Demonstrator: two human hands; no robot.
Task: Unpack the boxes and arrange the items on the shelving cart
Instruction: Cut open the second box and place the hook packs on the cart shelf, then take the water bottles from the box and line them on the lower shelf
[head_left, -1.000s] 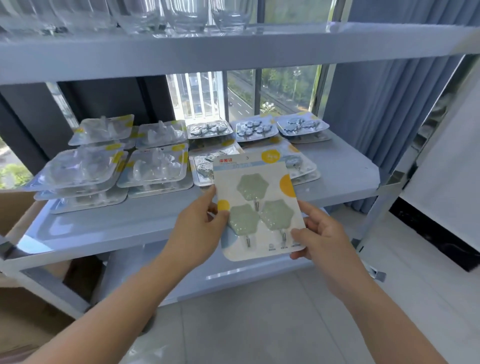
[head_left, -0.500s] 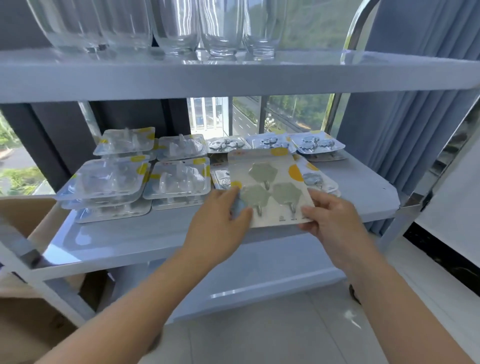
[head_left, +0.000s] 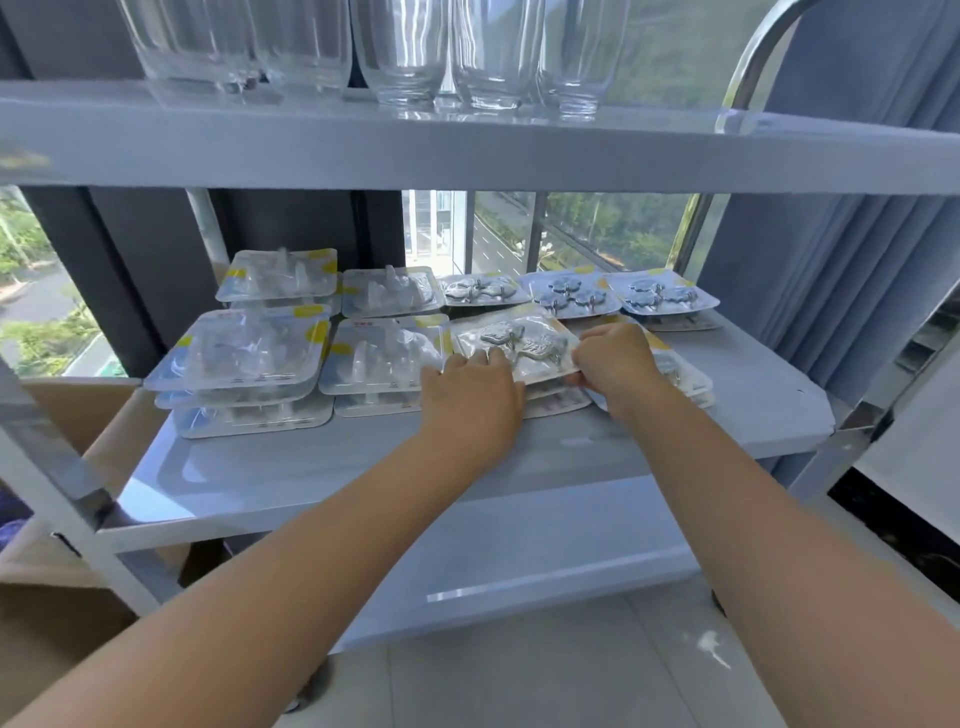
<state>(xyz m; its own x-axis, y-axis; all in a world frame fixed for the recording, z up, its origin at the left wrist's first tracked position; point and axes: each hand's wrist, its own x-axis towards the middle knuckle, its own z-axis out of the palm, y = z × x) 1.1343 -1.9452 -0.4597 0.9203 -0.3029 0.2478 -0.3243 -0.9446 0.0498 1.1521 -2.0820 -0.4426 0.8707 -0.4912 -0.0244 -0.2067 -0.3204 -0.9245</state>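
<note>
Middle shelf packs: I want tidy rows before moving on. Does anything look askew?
Only the hook pack that both hands hold, left hand and right hand: it sits tilted on the front stack, not squared to the middle shelf. Nothing looks spilled or damaged.

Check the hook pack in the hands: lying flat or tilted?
Flat. The hook pack lies face up on a stack on the shelf, left hand and right hand gripping its near edge.

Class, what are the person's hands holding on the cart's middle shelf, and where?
Both hands, left and right, hold one hook pack by its near corners.
</note>
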